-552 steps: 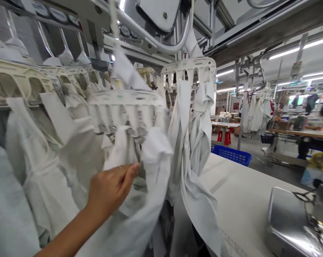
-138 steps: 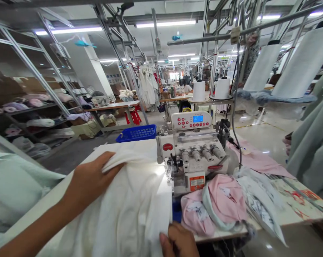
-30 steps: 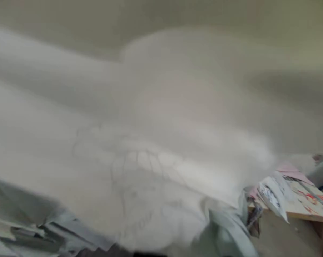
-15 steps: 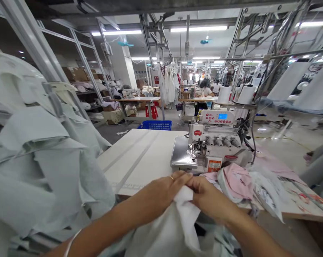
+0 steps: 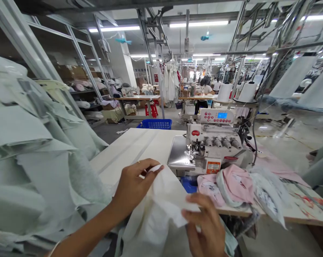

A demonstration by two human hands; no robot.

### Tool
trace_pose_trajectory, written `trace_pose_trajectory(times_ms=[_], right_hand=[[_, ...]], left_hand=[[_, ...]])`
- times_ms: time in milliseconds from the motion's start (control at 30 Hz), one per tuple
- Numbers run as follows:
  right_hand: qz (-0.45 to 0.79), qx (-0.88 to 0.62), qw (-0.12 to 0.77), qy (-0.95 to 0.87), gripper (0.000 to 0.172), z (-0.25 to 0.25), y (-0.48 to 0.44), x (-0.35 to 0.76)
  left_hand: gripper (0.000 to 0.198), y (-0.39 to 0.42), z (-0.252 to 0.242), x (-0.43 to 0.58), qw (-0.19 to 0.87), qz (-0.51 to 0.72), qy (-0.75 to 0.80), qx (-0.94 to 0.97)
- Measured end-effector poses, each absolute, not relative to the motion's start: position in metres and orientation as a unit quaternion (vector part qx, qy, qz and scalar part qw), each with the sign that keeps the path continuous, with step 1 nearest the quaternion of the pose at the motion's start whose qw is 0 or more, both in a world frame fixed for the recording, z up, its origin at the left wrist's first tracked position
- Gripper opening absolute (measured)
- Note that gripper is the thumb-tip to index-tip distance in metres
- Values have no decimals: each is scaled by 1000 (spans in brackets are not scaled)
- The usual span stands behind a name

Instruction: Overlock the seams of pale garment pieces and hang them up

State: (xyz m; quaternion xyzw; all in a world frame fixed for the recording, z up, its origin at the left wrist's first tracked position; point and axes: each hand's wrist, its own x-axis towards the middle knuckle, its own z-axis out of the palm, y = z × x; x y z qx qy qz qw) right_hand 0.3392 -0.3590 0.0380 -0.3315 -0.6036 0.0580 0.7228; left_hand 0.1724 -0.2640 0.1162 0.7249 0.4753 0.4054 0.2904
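Note:
A pale white-green piece of cloth [image 5: 164,192] hangs in front of me, its upper corner raised at the table's front edge. My left hand [image 5: 136,184] is closed, pinching that corner between thumb and fingers. Lower down, at the cloth's right-hand edge, is my right hand [image 5: 204,225]. Its fingers are bent and apart, slightly blurred, with the edge of the cloth lying against them. Just beyond the hands stands a white overlock sewing machine [image 5: 212,139] with a shiny metal plate [image 5: 179,151]. The cloth's lower part runs out of view.
Many pale green cloth pieces [image 5: 43,171] hang at my left. Pink printed pieces [image 5: 238,184] lie on the table [image 5: 118,150] right of my hands. A blue basket [image 5: 156,124] stands behind the table. Large thread cones [image 5: 287,80] stand at right. A person [image 5: 205,89] sits farther back.
My hands were together at the cloth's top edge. The left has moved left with the corner; the right has moved down and away, its fingers spreading. More of the cloth's face shows.

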Motion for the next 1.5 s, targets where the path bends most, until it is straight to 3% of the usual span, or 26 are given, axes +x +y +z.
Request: trace_pose_trajectory(times_ms=[100,200,333,700,800,933,1033,1133,1267,1400,1500], right_hand=[[67,-238,664,-706,21,52,-356,335],[175,-348,633,-669,16,68,-346,341],[301,-468,609,-565,20,70,-335,353],[416,-444,640,-470,28,58,-333,344],[422,-450,634,-466,36,47,-333,341],[352,-426,625,-551,46,51,-330,345],[362,-335,622,-608,33,90,-327,357],[388,-294,590,-644,26,124,-324,368],[337,-370,576,-647,32,90,-320,366],[276,-522,531,-608,34,14,-316,355],[271,-566,497,-599,35,-6,-311,353]], left_hand=[[31,-256,117,178,443,309,473,696],[38,-261,117,188,550,186,394,712],[34,-271,120,195,554,219,386,704],[30,-279,123,197,562,227,377,700],[33,-281,114,200,507,245,396,725],[23,-288,120,200,305,305,383,817],[12,-282,157,197,122,358,327,866],[14,-254,204,198,-41,387,315,866],[28,-190,202,211,-11,342,352,871],[27,-137,126,232,63,268,366,889],[24,-122,86,244,71,237,389,887]])
